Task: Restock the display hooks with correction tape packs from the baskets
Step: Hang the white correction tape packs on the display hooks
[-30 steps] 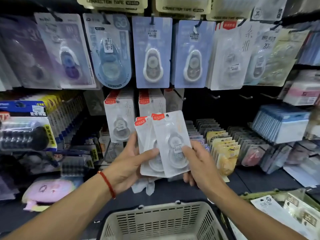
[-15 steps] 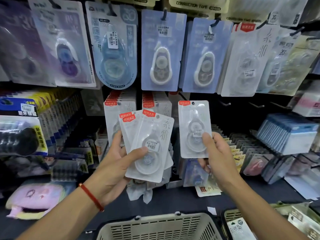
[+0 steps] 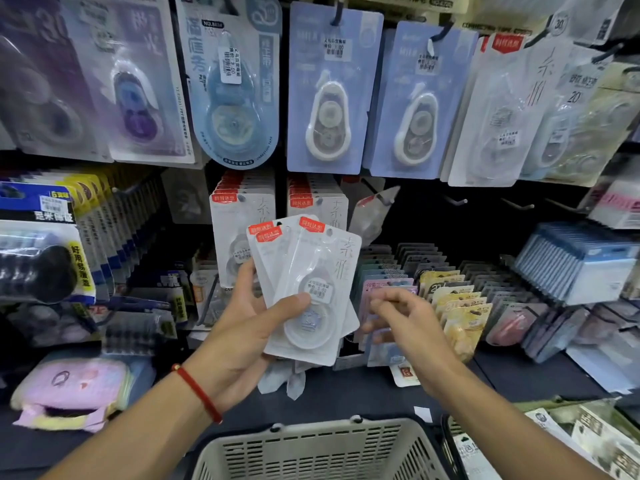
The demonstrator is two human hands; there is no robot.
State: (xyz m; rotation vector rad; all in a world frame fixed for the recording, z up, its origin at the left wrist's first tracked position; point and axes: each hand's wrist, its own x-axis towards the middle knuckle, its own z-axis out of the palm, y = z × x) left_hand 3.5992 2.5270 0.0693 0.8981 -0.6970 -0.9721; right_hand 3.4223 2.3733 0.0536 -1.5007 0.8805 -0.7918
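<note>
Packs of correction tape [image 3: 304, 292], white with red tabs at the top, sat fanned in my left hand [image 3: 239, 327]; the thumb pressed across the front of the top pack and the fingers curled behind the stack. I counted at least three packs by their red tabs, tilted a little to the right. A red cord bracelet [image 3: 197, 393] circled that wrist. My right hand [image 3: 408, 323] hovered just beside the fan, to its right, fingers loosely curled and holding nothing; it was blurred, so I could not tell whether a fingertip touched the edge of the packs.

Behind the fan, two display hooks carried full rows of the same white packs [image 3: 239, 216]. To their right another hook [image 3: 381, 199] held what looked like a single pack hanging askew, and three more hooks [image 3: 457, 201] beyond it stuck out against the dark board. Above hung larger blue cards with correction tape [image 3: 332, 95].

Below my arms stood a beige slotted basket [image 3: 311, 452], its rim at the bottom of the view. A second basket [image 3: 450, 434] with a dark rim sat at the lower right, with packaged goods lying in it. A pink plush item [image 3: 72, 389] lay on the dark shelf at the left.
</note>
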